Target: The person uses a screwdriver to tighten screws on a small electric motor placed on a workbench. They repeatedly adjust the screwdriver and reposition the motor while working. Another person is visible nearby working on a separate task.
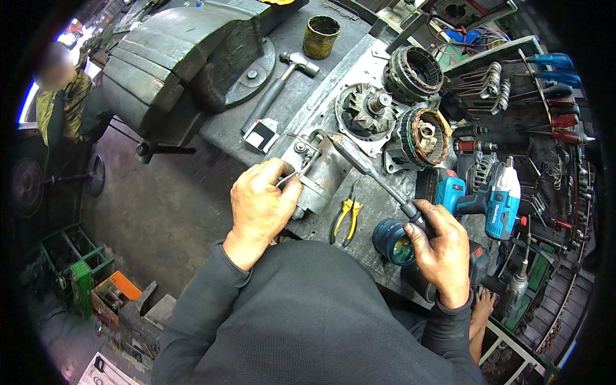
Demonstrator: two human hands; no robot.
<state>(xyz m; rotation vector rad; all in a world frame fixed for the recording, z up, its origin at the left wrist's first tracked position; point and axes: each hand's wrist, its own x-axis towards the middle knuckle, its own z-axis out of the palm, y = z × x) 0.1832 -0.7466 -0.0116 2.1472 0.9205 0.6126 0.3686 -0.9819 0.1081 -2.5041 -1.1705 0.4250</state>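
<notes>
In my right hand [443, 250] is the dark handle of a soldering iron [393, 190]. Its thick head reaches up and left to the top of a cylindrical metal motor part [328, 168]. The tip is close to a bent terminal there; whether they touch, I cannot tell. My left hand [264, 202], at the near left side of that part, pinches a thin silvery looped wire [296, 173] between thumb and finger. Yellow-handled pliers [346, 219] lie between my hands on the bench. Beside my right hand sits an open blue jar [389, 241] with paste inside.
Alternator parts [367, 114] and copper-wound stators [423, 136] stand beyond the motor part. A cordless impact driver [500, 199] lies at right, near racked hand tools [564, 122]. Behind are a hammer [277, 86], a yellow can [321, 38] and a big vise [154, 61]. A person [61, 96] is at far left.
</notes>
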